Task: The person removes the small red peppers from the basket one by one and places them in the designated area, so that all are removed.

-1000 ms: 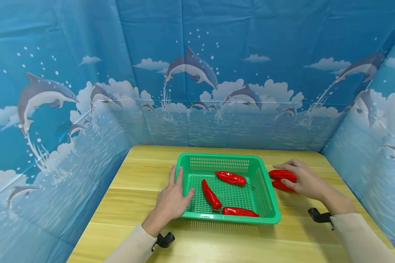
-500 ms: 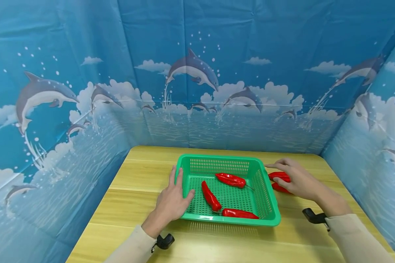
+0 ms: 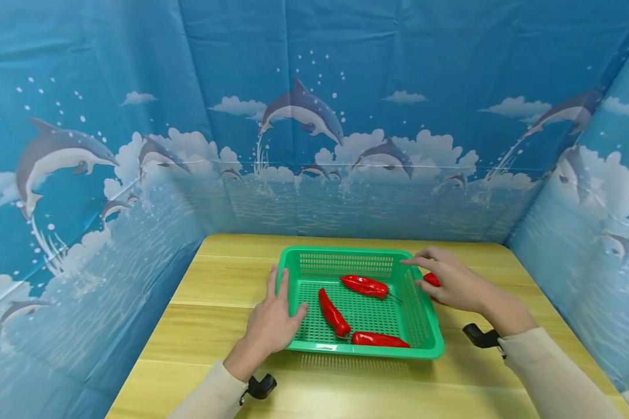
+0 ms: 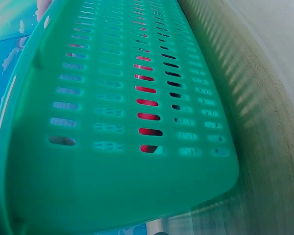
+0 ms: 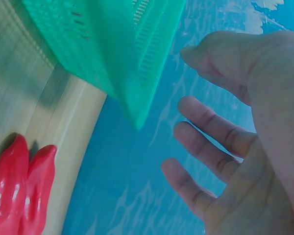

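Note:
A green plastic basket (image 3: 356,351) stands on the table with three red peppers inside: one pepper (image 3: 365,286) toward the back, a second pepper (image 3: 334,313) left of middle, a third pepper (image 3: 380,339) along the front wall. My left hand (image 3: 272,323) rests at the basket's left rim, fingers extended. Above the right rim hovers my right hand (image 3: 451,284), its thumb and fingers apart and nothing between them. Two more peppers lie side by side on the table right of the basket, the larger pepper (image 5: 9,188) and the slimmer pepper (image 5: 39,191); the hand mostly covers them in the head view.
The light wooden table (image 3: 204,326) extends around the basket. A blue dolphin-print curtain (image 3: 241,203) encloses its back and sides. Black wrist mounts (image 3: 262,386) hang under both forearms.
My right hand has moved left, from over the two loose peppers to above the basket's right rim, carrying nothing. The left hand and the peppers have stayed in place.

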The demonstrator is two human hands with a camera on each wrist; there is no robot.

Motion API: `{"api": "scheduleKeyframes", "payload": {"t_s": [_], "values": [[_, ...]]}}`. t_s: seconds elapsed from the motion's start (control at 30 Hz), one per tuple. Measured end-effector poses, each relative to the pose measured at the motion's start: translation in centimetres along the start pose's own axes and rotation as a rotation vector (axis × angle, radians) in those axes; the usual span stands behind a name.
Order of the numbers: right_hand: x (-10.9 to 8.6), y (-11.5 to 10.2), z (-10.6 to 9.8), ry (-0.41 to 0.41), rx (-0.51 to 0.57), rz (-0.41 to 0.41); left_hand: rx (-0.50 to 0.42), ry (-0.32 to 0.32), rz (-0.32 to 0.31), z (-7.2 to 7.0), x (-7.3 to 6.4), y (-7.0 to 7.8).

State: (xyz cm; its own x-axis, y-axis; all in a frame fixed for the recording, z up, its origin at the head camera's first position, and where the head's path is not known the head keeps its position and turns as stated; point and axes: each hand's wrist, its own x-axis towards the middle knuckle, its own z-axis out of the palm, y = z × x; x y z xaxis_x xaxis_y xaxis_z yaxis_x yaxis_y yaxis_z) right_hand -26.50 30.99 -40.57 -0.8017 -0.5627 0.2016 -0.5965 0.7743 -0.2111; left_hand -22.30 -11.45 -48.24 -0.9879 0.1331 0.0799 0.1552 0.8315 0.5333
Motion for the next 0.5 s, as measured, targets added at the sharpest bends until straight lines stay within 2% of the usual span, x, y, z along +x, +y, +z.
{"api": "scheduleKeyframes", "payload": {"t_s": [0.5], "values": [[3.5, -2.2, 0.3, -0.121, 0.022, -0.024, 0.004, 0.000, -0.001, 0.0, -0.2, 0.1]]}}
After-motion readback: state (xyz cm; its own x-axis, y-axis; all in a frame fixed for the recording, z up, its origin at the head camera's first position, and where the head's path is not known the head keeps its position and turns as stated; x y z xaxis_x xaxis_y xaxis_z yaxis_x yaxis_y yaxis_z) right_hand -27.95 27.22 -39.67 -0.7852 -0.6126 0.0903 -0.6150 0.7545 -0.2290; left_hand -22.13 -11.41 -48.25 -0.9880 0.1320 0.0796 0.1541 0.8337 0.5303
